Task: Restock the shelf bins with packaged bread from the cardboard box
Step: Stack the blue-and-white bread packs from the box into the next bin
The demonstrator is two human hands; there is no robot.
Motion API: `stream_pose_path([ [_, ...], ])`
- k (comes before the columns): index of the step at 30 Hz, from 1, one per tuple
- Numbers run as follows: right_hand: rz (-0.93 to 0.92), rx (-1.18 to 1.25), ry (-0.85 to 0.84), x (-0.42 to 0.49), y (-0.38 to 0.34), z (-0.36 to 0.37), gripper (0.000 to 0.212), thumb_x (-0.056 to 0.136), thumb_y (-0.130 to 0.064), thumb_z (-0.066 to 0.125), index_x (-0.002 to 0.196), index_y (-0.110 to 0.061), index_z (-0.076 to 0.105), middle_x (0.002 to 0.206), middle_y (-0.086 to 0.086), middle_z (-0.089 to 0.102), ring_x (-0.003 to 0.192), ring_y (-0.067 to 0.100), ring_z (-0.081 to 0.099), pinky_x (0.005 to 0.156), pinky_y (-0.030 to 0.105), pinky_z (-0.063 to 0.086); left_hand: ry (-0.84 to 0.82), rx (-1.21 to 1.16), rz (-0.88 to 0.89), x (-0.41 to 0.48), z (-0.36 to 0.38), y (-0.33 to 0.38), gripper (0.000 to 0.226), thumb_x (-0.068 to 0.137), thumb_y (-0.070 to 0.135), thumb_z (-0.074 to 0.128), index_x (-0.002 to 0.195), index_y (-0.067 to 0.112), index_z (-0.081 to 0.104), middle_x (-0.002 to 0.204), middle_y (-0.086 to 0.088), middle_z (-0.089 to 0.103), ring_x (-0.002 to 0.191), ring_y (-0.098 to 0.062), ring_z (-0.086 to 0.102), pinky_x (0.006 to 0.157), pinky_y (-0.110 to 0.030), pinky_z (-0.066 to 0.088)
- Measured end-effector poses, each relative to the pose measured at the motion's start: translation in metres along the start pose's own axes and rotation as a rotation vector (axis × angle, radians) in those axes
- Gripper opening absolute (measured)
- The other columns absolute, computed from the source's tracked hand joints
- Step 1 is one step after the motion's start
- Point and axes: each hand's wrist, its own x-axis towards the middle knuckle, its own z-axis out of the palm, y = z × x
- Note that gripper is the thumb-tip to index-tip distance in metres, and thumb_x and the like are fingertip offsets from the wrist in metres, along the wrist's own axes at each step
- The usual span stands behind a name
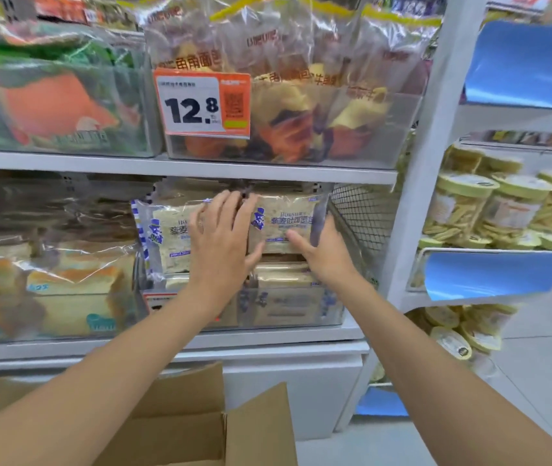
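Two packs of sliced bread stand upright in the clear shelf bin (288,314) on the lower shelf. My left hand (222,242) lies flat with spread fingers against the left bread pack (170,237). My right hand (321,250) holds the lower right edge of the right bread pack (283,223), thumb on its front. More packs lie flat under them in the bin. The open cardboard box (194,422) sits below my arms, its flaps up; its inside is hidden.
A bin of cake slices (66,284) stands to the left. Above hang bagged pastries behind a 12.8 price tag (202,102). A wire mesh divider (362,216) closes the shelf's right end. Jars of snacks (489,210) fill the neighbouring rack.
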Motion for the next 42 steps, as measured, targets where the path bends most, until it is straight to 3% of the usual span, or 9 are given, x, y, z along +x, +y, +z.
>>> stream_pose_path([
  [2, -0.003, -0.03, -0.01, 0.004, -0.004, 0.001, 0.111, 0.058, -0.088, 0.059, 0.141, -0.018, 0.037, 0.141, 0.004, 0.049, 0.129, 0.021, 0.048, 0.107, 0.046, 0.042, 0.032, 0.007, 0.044, -0.01, 0.003, -0.011, 0.07, 0.083, 0.043, 0.064, 0.144, 0.02, 0.041, 0.151, -0.013, 0.038, 0.142, -0.03, 0.031, 0.112, -0.055, 0.02],
  [6, -0.088, 0.007, 0.176, -0.007, -0.001, 0.0, 0.112, 0.074, -0.043, 0.081, 0.154, -0.022, 0.006, 0.158, 0.004, 0.016, 0.139, 0.012, 0.028, 0.108, 0.026, 0.026, -0.084, 0.0, 0.05, -0.016, 0.003, -0.022, 0.072, 0.085, 0.052, 0.06, 0.147, 0.026, 0.035, 0.153, -0.013, 0.036, 0.142, -0.031, 0.031, 0.113, -0.06, 0.015],
  [10, -0.234, -0.222, 0.146, -0.015, -0.006, 0.011, 0.079, 0.089, -0.039, 0.066, 0.152, -0.025, 0.02, 0.158, 0.013, 0.013, 0.145, 0.025, 0.024, 0.113, 0.036, 0.028, -0.192, -0.05, 0.087, -0.016, 0.001, -0.023, 0.063, 0.095, 0.053, 0.039, 0.152, 0.027, 0.029, 0.157, -0.012, 0.03, 0.145, -0.03, 0.025, 0.117, -0.06, 0.007],
  [14, -0.323, -0.452, 0.368, -0.018, -0.007, 0.012, 0.07, 0.085, -0.041, 0.07, 0.145, -0.025, 0.037, 0.157, 0.019, 0.017, 0.144, 0.034, 0.019, 0.112, 0.05, 0.025, -0.027, -0.053, 0.053, -0.023, -0.009, -0.031, 0.061, 0.083, 0.041, 0.066, 0.138, 0.021, 0.049, 0.148, -0.014, 0.04, 0.137, -0.029, 0.033, 0.113, -0.052, 0.02],
  [18, -0.392, -0.445, 0.335, -0.02, -0.008, 0.016, 0.054, 0.088, -0.029, 0.069, 0.137, -0.02, 0.049, 0.153, 0.017, 0.025, 0.141, 0.032, 0.024, 0.105, 0.045, 0.041, -0.071, -0.039, -0.03, -0.029, -0.012, -0.04, 0.057, 0.079, 0.053, 0.068, 0.122, 0.019, 0.056, 0.115, -0.009, 0.054, 0.103, -0.027, 0.049, 0.085, -0.041, 0.037],
  [24, -0.352, -0.367, 0.255, -0.031, -0.015, 0.011, 0.058, 0.09, -0.026, 0.068, 0.143, -0.024, 0.044, 0.16, 0.013, 0.011, 0.149, 0.026, 0.01, 0.114, 0.04, 0.028, -0.152, -0.208, -0.051, -0.038, -0.031, -0.047, 0.048, 0.085, 0.048, 0.063, 0.124, 0.021, 0.056, 0.121, 0.0, 0.057, 0.112, -0.021, 0.052, 0.094, -0.038, 0.033],
  [28, -0.446, -0.39, 0.245, -0.069, -0.029, 0.035, 0.045, 0.084, -0.021, 0.073, 0.127, -0.017, 0.061, 0.147, 0.017, 0.039, 0.137, 0.033, 0.035, 0.111, 0.051, 0.033, -0.167, -0.339, -0.216, -0.073, -0.062, -0.071, 0.034, 0.088, 0.039, 0.064, 0.117, 0.022, 0.058, 0.11, 0.003, 0.058, 0.101, -0.018, 0.052, 0.089, -0.035, 0.033],
  [36, -0.467, -0.304, -0.387, -0.177, -0.036, 0.171, 0.036, 0.09, -0.026, 0.066, 0.123, -0.013, 0.061, 0.13, 0.005, 0.051, 0.124, 0.021, 0.046, 0.104, 0.03, 0.038, -0.47, -0.34, -0.57, -0.228, -0.124, -0.174, 0.025, 0.083, 0.041, 0.071, 0.101, 0.026, 0.063, 0.097, 0.007, 0.058, 0.089, -0.017, 0.056, 0.087, -0.044, 0.046],
  [42, -0.334, -0.405, -0.9, -0.239, 0.008, 0.304, 0.032, 0.092, -0.025, 0.061, 0.124, -0.018, 0.06, 0.134, 0.001, 0.051, 0.124, 0.018, 0.047, 0.103, 0.027, 0.035, -0.765, -0.058, -0.692, -0.347, -0.162, -0.256, 0.033, 0.084, 0.051, 0.066, 0.11, 0.032, 0.062, 0.121, 0.008, 0.06, 0.118, -0.023, 0.047, 0.092, -0.039, 0.026],
])
